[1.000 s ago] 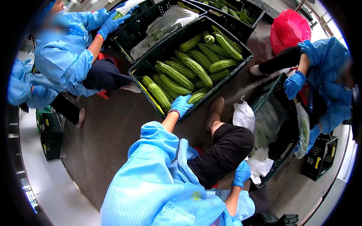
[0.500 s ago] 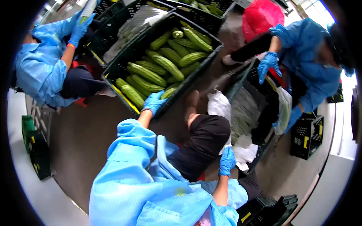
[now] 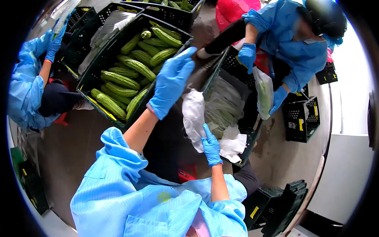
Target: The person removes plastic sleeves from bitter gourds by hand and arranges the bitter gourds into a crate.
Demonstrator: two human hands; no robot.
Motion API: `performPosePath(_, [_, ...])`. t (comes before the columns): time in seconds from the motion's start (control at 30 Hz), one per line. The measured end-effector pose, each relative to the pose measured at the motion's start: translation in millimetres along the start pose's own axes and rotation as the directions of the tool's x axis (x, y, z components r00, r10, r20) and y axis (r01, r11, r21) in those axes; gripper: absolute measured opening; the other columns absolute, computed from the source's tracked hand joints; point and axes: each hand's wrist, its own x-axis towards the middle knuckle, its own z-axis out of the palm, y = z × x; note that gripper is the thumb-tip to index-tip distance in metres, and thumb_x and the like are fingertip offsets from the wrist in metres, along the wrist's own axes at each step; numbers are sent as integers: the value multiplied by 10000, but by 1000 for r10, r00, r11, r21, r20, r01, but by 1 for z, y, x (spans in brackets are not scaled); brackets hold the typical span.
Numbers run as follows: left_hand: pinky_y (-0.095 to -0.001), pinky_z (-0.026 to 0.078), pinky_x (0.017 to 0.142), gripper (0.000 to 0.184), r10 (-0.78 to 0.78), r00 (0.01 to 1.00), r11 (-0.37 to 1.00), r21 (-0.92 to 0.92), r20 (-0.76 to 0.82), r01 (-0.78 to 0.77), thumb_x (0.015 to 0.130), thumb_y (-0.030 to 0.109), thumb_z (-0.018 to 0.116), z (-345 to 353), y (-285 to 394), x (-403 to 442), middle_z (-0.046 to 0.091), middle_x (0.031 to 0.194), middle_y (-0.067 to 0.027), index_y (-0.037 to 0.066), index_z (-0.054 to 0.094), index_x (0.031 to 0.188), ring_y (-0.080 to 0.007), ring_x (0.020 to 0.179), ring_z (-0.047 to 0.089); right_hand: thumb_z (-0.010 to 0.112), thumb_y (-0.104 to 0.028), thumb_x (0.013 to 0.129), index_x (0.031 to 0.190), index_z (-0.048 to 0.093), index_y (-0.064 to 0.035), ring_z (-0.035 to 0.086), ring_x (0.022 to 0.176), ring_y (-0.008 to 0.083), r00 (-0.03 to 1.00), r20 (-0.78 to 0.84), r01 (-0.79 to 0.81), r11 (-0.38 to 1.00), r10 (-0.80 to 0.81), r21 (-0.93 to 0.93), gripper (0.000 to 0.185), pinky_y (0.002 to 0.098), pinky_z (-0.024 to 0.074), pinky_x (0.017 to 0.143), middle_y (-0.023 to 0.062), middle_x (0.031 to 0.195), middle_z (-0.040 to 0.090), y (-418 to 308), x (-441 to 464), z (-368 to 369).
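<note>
My left hand [image 3: 171, 85], in a blue glove, is raised by the right edge of a dark green crate [image 3: 132, 118]. Its fingers stretch out and nothing shows in them. Green bitter melons [image 3: 122, 79] fill that crate in a loose pile. Lower down, my right hand [image 3: 211, 147], also gloved, grips a crumpled white plastic bag [image 3: 193, 120] at its lower side. The bag hangs beside a second crate [image 3: 249, 148], which holds melons in clear plastic wrapping [image 3: 225, 104]. More white plastic [image 3: 233, 145] lies at that crate's near end.
At the right, a co-worker [image 3: 292, 47] holds a bagged melon [image 3: 263, 93] over the second crate. Another co-worker [image 3: 29, 85] sits at the left with a wrapped melon. Stacked dark crates [image 3: 282, 205] stand at the lower right, and a pink bag [image 3: 233, 12] at the back.
My left hand has come away from the melons and risen to the right, its fingers now extended. My right hand keeps the white bag, now lifted more into view. The whole view has shifted.
</note>
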Motion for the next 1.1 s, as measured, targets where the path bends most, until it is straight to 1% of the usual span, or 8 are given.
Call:
performPosePath(0.17, [-227, 467, 904, 295, 117, 962, 991, -95, 248, -96, 936, 82, 603, 68, 24, 21, 648, 1179, -51, 39, 621, 1227, -91, 1022, 600, 551, -7, 895, 1210, 660, -112, 620, 866, 154, 926, -372, 123, 981, -59, 149, 349, 299, 475, 838, 69, 1022, 701, 60, -22, -59])
performPosePath(0.23, [-220, 472, 890, 265, 73, 965, 994, -98, 253, -49, 937, 101, 606, 89, 0, 25, 670, 1122, -46, 29, 645, 1190, -83, 1000, 604, 537, -8, 899, 1105, 703, -47, 640, 963, 135, 858, -476, -247, 968, 192, -54, 268, 275, 481, 894, 68, 1066, 708, 61, -47, -105])
performPosePath(0.4, [-199, 476, 775, 241, -509, 809, 785, -227, 293, 577, 937, 220, 614, 90, -56, 31, 681, 962, 6, 74, 694, 1112, -52, 794, 574, 499, 44, 867, 1165, 653, 5, 639, 1006, 178, 716, -639, -368, 930, 282, -1, 338, 303, 486, 916, 118, 1121, 686, 97, -86, -154])
performPosePath(0.53, [-201, 468, 728, 262, -554, 758, 705, -291, 344, 647, 943, 272, 596, 87, -33, 45, 673, 925, 10, 101, 694, 1116, -44, 754, 551, 690, -226, 814, 1303, 577, -135, 587, 1121, 324, 806, -561, -534, 642, 190, -550, 510, 396, 439, 978, 178, 1332, 538, 63, -67, -142])
performPosePath(0.77, [-225, 477, 728, 290, -584, 704, 639, -306, 405, 706, 942, 293, 596, 99, -48, 49, 680, 930, -15, 92, 674, 1136, -77, 784, 586, 667, -422, 809, 1402, 454, -272, 313, 1337, 413, 867, -457, -489, 525, 201, -697, 648, 640, 223, 1058, 151, 1548, 222, -9, 39, -112])
performPosePath(0.87, [-246, 478, 757, 306, -588, 685, 613, -316, 430, 724, 953, 299, 572, 103, -52, 51, 681, 959, -31, 93, 661, 1160, -100, 820, 598, 650, -469, 810, 1413, 445, -274, 312, 1335, 433, 941, -313, -327, 571, 126, -753, 666, 642, 212, 1064, 149, 1547, 232, 8, 84, -90])
performPosePath(1.0, [-258, 477, 789, 314, -603, 620, 555, -294, 503, 778, 958, 305, 553, 120, -49, 52, 676, 980, -41, 98, 661, 1168, -107, 859, 600, 586, -581, 812, 1435, 412, -278, 278, 1372, 438, 888, -40, -361, 639, 459, -679, 714, 650, 222, 1067, 136, 1570, 197, 87, 112, -58])
performPosePath(1.1, [-266, 479, 806, 311, -597, 589, 524, -291, 545, 800, 959, 303, 548, 130, -46, 50, 674, 979, -40, 106, 661, 1172, -110, 869, 601, 537, -535, 831, 1344, 533, -200, 487, 1229, 429, 770, 250, -301, 681, 586, -668, 613, 485, 411, 1021, 183, 1506, 322, 168, 90, -26])
